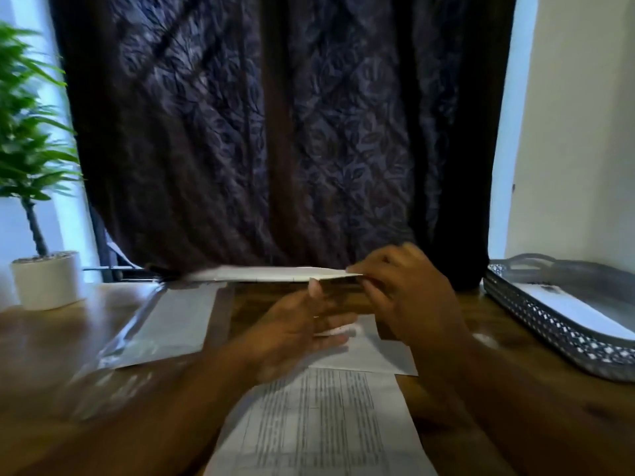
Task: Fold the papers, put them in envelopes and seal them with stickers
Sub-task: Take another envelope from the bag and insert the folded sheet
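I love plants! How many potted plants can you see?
1. The potted plant stands at the far left of the wooden table, beside the dark curtain. Others may be out of view.

Both bare forearms rise from the bottom corners of the frame and meet just below its centre. The left forearm [165, 400] slants up from the lower left, and the right forearm [488, 389] slants up from the lower right. The right hand [405, 293] sits higher, back toward the camera, with fingers curled and thumb and fingertips pinching the end of a thin paper piece [336, 277] seen edge-on. The left hand [302, 324] lies lower and blurred, with fingers loosely extended toward the right and thumb raised, its tip at the paper piece's edge.
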